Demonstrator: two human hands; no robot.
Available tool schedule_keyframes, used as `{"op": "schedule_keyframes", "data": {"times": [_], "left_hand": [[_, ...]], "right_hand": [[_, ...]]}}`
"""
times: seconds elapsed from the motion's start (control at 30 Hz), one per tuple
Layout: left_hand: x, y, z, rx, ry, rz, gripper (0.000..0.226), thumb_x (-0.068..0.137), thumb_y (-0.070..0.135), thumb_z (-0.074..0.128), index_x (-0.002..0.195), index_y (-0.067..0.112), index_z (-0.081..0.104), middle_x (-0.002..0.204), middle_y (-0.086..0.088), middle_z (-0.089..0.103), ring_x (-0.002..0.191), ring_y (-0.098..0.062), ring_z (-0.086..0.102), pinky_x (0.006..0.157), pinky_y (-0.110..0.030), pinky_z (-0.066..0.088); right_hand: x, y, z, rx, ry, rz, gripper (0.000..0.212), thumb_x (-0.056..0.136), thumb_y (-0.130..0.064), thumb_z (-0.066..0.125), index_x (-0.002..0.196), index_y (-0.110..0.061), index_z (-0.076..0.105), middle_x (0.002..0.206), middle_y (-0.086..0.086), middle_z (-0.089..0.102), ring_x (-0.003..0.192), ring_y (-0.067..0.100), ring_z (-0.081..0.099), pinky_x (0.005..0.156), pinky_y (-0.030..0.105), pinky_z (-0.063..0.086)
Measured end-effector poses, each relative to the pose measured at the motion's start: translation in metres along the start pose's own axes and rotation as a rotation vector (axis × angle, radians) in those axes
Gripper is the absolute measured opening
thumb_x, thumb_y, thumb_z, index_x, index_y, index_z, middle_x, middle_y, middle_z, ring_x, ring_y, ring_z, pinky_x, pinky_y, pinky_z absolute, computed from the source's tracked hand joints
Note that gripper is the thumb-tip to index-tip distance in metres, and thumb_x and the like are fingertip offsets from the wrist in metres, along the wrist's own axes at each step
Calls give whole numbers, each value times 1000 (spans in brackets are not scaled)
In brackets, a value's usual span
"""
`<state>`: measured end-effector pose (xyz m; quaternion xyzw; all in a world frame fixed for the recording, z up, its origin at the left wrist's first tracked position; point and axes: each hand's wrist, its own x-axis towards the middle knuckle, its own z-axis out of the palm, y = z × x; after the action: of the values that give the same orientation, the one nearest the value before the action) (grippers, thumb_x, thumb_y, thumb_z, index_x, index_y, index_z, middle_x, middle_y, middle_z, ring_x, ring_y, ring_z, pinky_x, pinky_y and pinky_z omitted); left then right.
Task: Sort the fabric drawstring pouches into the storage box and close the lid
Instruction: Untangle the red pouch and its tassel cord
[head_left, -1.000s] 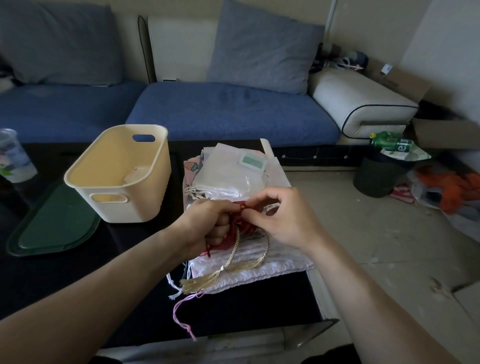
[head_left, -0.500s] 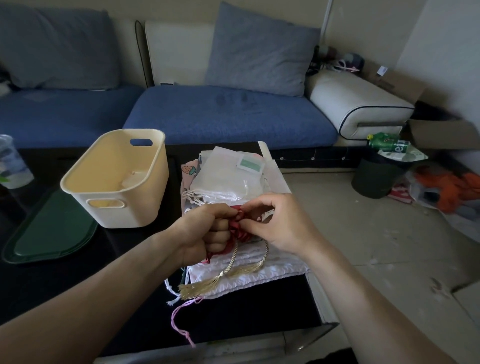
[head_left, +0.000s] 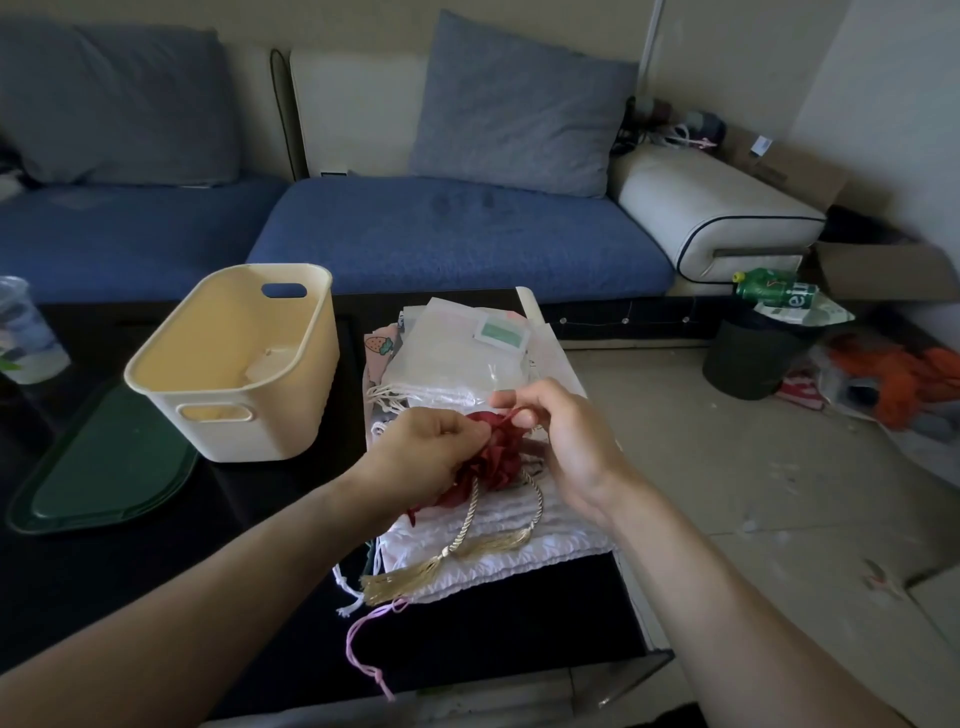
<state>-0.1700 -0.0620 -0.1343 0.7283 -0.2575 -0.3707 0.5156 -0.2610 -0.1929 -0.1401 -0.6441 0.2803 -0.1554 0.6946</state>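
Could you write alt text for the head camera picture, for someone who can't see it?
Two hands, left and right, bunch up a dark red pouch above a pile of white pouches on a dark table. A cream storage box stands open to the left, its green lid beside it.

Both hands hold a bunched red drawstring pouch (head_left: 491, 454) above a pile of white pouches (head_left: 467, 374) on the dark counter (head_left: 249, 561): left hand (head_left: 431, 452) grips it, right hand (head_left: 563, 441) pinches its top. The cream storage box (head_left: 234, 364) stands just left, beside its green lid (head_left: 104, 467).
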Motion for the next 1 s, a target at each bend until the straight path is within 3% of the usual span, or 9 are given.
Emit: {"op": "schedule_keyframes", "data": {"times": [0.23,0.4,0.5,0.57,0.67,0.77,0.87,0.93,1.0], "left_hand": [[4,-8,9,287,116,176,23,98,25,61,78,14,66,40,12,43,35,-4,36,47,-21,35],[7,-13,5,395,235,268,20,95,30,64,84,14,69,54,9,58,43,2,49,50,-15,39],[9,-16,2,461,276,293,19,94,32,65,87,16,72,71,7,70,64,0,63,67,-26,55],[10,-18,-1,499,309,296,19,94,33,65,88,17,72,78,6,72,74,-6,68,75,-34,58],[9,-18,-6,526,269,289,17,93,32,66,92,18,74,80,11,72,74,-1,67,76,-29,59],[7,-16,-7,502,234,300,14,92,32,67,94,21,75,84,16,71,79,3,67,79,-19,57],[6,-16,-6,555,217,301,14,93,29,67,95,20,77,86,14,72,80,2,67,80,-19,56],[7,-17,-7,589,196,293,14,93,29,67,96,21,78,86,13,73,80,1,67,81,-23,57],[8,-18,-8,592,185,290,15,93,30,66,96,22,78,88,12,73,81,0,67,82,-27,58]], "right_hand": [[10,-6,-5,547,243,217,36,87,-43,61,101,-11,68,60,0,59,50,13,55,48,21,42],[11,-15,-14,615,208,262,41,90,-41,61,60,-15,48,59,3,55,59,19,59,66,33,49],[10,-17,-17,419,177,221,37,92,-30,61,62,-16,45,66,6,56,60,19,57,63,32,51],[9,-20,-23,370,122,232,31,95,-21,58,68,-15,46,59,2,51,48,12,48,47,23,41],[12,-21,-41,384,75,241,33,99,-20,56,70,-20,38,46,-10,31,33,4,23,33,17,17],[10,-26,-50,398,163,218,38,100,-29,57,67,-19,41,44,-10,28,34,5,22,34,17,18],[11,-23,-45,409,280,231,26,98,-34,58,84,-13,55,65,0,52,57,10,52,54,23,49],[14,-13,-43,21,380,163,39,92,-38,65,122,-16,53,108,5,57,96,19,61,81,38,58],[12,-8,-40,-344,416,-130,50,88,-23,70,134,-20,48,121,-7,54,105,3,58,90,22,51]]}}
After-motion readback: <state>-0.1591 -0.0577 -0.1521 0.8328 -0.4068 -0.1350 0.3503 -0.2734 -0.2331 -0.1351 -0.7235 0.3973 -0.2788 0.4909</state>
